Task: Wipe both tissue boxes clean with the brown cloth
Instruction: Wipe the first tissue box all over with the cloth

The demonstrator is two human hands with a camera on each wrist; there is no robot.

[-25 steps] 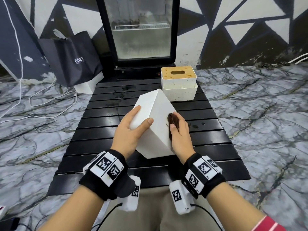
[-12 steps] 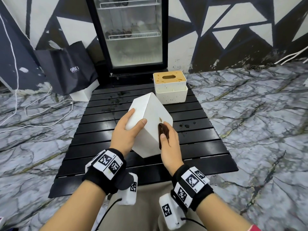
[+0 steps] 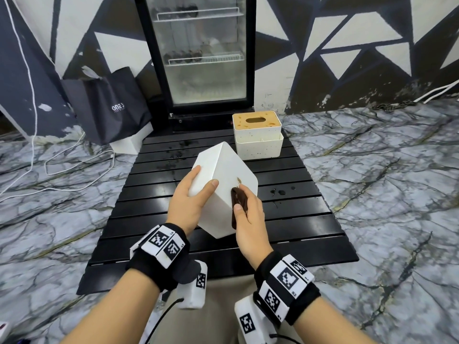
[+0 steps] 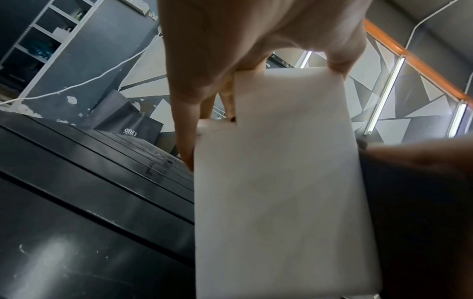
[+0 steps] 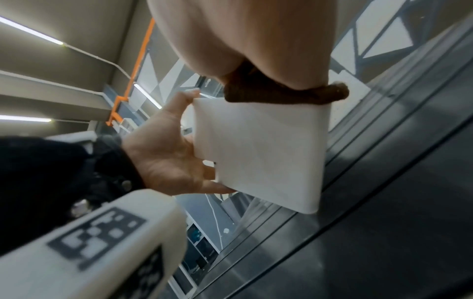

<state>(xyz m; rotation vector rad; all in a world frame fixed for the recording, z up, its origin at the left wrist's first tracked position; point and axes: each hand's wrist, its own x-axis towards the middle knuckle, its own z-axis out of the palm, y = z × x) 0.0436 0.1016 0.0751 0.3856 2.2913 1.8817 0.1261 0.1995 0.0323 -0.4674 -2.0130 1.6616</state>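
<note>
above a black slatted table (image 3: 310, 227), the left hand (image 3: 190, 202) grips a tilted white tissue box (image 3: 231, 175) while the right hand (image 3: 249, 214) presses a brown cloth (image 3: 239, 203) to its side (stain beside it, head view only); second tissue box (image 3: 257, 135) sits behind.

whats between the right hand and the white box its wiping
The brown cloth, pressed by the right hand against the side of the white box. The head and right wrist views both show it.
</note>
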